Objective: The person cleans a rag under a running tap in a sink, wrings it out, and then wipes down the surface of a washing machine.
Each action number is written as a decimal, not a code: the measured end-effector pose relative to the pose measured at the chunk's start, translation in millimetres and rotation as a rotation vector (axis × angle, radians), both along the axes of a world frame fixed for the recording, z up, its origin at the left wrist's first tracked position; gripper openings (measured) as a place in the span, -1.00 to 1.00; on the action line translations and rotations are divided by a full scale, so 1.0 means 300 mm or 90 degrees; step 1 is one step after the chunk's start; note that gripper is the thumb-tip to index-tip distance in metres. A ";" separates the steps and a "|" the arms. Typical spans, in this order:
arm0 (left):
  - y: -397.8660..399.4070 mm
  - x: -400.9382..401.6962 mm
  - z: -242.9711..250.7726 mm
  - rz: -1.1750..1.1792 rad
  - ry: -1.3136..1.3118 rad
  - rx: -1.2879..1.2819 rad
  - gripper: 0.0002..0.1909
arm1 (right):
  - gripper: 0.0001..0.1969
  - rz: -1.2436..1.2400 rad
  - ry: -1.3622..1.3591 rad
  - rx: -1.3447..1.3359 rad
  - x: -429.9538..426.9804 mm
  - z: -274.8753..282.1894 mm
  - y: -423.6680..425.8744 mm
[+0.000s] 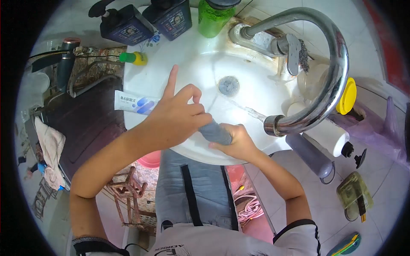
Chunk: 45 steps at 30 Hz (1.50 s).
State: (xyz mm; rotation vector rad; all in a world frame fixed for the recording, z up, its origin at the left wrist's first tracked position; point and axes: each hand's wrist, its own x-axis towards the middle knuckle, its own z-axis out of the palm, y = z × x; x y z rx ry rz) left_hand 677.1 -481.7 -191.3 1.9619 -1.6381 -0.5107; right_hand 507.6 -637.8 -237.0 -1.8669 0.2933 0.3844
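Over the front rim of a white ceramic washbasin (pixel 195 147), both my hands hold a blue-grey, rounded object (pixel 216 132); whether it is cloth or a solid thing I cannot tell. My left hand (pixel 179 112) has its curled fingers at the object's left end, while one finger points away toward the back. Around the right end wrap the fingers and thumb of my right hand (pixel 241 142). A white toothpaste tube (pixel 136 101) with blue marks lies on the basin's left ledge, partly hidden behind my left hand. Water (pixel 254 113) runs from the curved chrome faucet (pixel 339 67) beside my right hand.
Two dark pump bottles (pixel 126 30), a green container (pixel 214 17) and a small yellow bottle with green cap (pixel 136 58) stand on the basin's ledge. To the right are a white pump bottle (pixel 326 136) and a grey cylinder (pixel 310 155). A hair dryer (pixel 66 64) hangs left.
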 end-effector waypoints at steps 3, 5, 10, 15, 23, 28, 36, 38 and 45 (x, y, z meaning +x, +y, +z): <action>-0.002 0.016 -0.009 -0.015 -0.005 0.016 -0.76 | -0.64 0.007 0.089 0.208 0.010 0.005 -0.010; 0.002 0.010 -0.023 0.002 0.047 -0.010 -0.78 | -0.60 0.043 0.174 0.289 0.007 0.004 -0.015; 0.008 0.004 -0.028 0.046 0.126 -0.047 -0.71 | -0.64 -0.092 0.356 0.816 -0.074 -0.107 -0.006; -0.019 -0.039 -0.070 0.076 0.015 -0.059 -0.73 | -0.81 0.000 0.012 0.304 0.034 -0.131 -0.085; -0.115 -0.159 -0.090 0.340 0.013 -0.050 -0.70 | -0.73 -0.234 -0.257 -0.246 0.074 -0.193 -0.100; -0.193 -0.227 -0.055 0.485 -0.028 -0.073 -0.71 | -0.59 -0.481 -0.222 -0.133 0.074 -0.249 0.004; -0.233 -0.240 -0.010 0.509 -0.012 -0.065 -0.52 | -0.56 -0.587 -0.269 -0.229 0.098 -0.248 0.065; -0.235 -0.238 0.000 0.499 -0.059 -0.054 -0.48 | -0.58 -0.602 -0.314 -0.243 0.111 -0.241 0.070; -0.249 -0.236 0.026 0.583 0.161 -0.211 -0.38 | -0.56 -0.596 -0.423 -0.207 0.134 -0.213 0.049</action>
